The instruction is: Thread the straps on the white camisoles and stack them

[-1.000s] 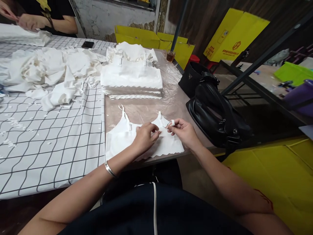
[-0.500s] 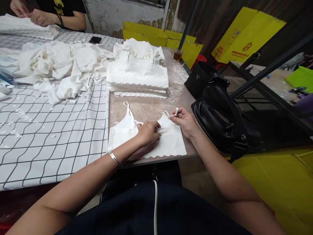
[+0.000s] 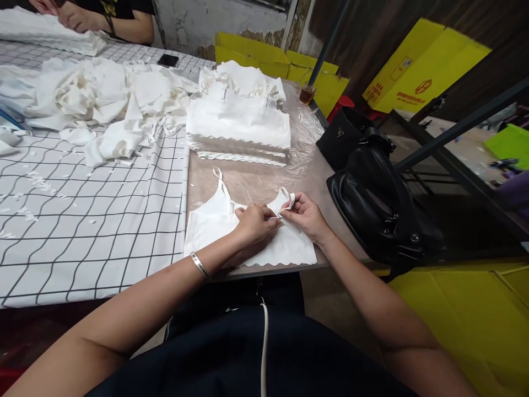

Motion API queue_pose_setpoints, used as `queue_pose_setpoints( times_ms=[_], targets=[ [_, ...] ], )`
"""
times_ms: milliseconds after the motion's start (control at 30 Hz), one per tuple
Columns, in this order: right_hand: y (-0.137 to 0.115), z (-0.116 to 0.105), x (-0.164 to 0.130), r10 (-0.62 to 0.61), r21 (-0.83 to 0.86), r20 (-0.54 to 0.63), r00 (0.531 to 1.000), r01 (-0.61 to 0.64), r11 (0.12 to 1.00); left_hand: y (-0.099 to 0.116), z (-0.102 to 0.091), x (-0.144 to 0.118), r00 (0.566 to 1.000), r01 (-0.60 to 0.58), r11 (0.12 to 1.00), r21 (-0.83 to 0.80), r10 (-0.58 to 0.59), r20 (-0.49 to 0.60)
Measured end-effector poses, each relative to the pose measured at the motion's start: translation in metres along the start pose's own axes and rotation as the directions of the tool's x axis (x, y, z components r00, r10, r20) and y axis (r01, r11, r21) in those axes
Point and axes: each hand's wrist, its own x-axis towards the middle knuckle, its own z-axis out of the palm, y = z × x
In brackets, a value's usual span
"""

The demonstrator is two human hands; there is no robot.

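Observation:
A white camisole top (image 3: 210,229) with thin straps and a scalloped hem lies flat at the table's front edge. My right hand (image 3: 308,218) pinches its right-hand shoulder strap (image 3: 291,202), which curls up in a small loop above the fingers. Close beside it, my left hand (image 3: 256,223) is closed on the upper edge of the same camisole top; its fingertips meet the fabric near the strap's base. The left-hand strap (image 3: 219,179) lies loose on the table, twisted into a loop.
Behind the top is a stack of folded white tops (image 3: 239,124). Loose white fabric pieces (image 3: 103,99) cover the checked cloth (image 3: 136,220) on the left. Black bags (image 3: 372,193) and a glass of brown drink (image 3: 307,94) stand right. Another person's hands (image 3: 78,16) hold white fabric.
My right hand has brought the strap down and left toward the top's edge. My left hand has shifted slightly right, and the two hands are now nearly together.

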Motion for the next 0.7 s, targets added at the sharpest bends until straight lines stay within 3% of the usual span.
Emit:
queue_pose_setpoints(
  times_ms=[333,700],
  targets=[
    [0.0039,0.0033,0.0000,-0.089,-0.123,0.028,0.996,0.092,0.988,-0.0019,0.0011,-0.0001,1.000,-0.015,1.000,0.007,0.015,0.000],
    [-0.0019,0.0051,-0.0018,-0.090,-0.175,0.047,0.995,0.097,0.980,-0.0004,0.0000,-0.0018,1.000,-0.008,0.999,0.031,0.008,0.012]
  ],
)
